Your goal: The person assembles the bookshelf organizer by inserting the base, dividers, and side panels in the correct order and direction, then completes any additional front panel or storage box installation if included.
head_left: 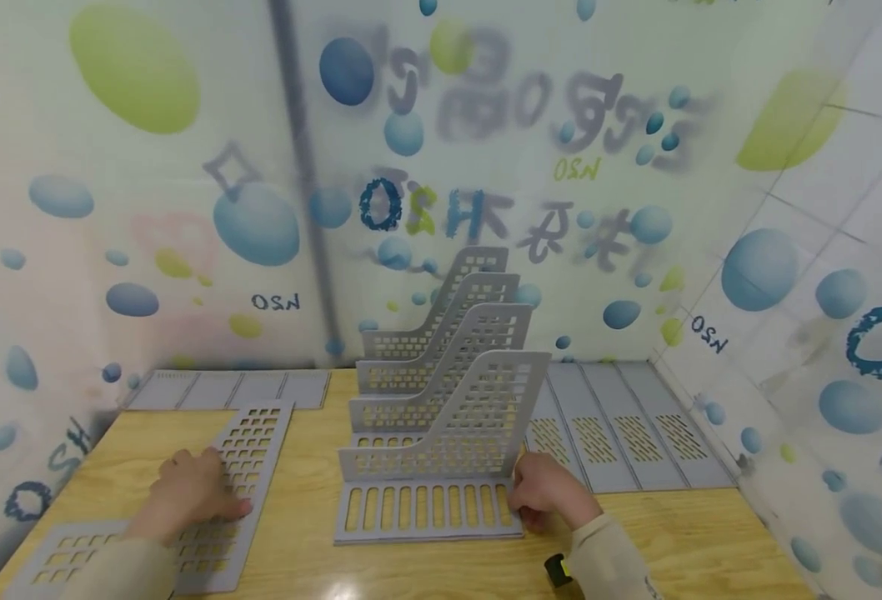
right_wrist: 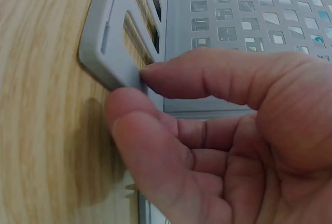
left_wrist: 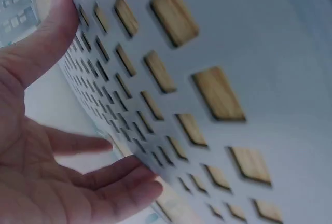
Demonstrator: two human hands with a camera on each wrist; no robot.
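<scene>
A grey file rack (head_left: 534, 371) stands mid-table, its several upright perforated dividers rising from a slotted base (head_left: 343, 533). My right hand (head_left: 549, 492) pinches the base's near right corner; in the right wrist view the thumb lies on top and the index finger (right_wrist: 150, 141) is curled against the edge. On the left, a loose grey perforated divider (head_left: 263, 492) lies on the table. Spread over it is my left hand (head_left: 193, 487), with the thumb at one long edge. In the left wrist view its loosely extended fingers (left_wrist: 122, 185) reach the opposite edge.
Another perforated panel (head_left: 114, 527) lies at the near left, partly under my left sleeve. Flat grey panels lie along the back, some at the left (head_left: 257, 390) and some slotted ones at the right (head_left: 639, 392). A patterned curtain (head_left: 441, 167) borders the wooden table (head_left: 298, 517).
</scene>
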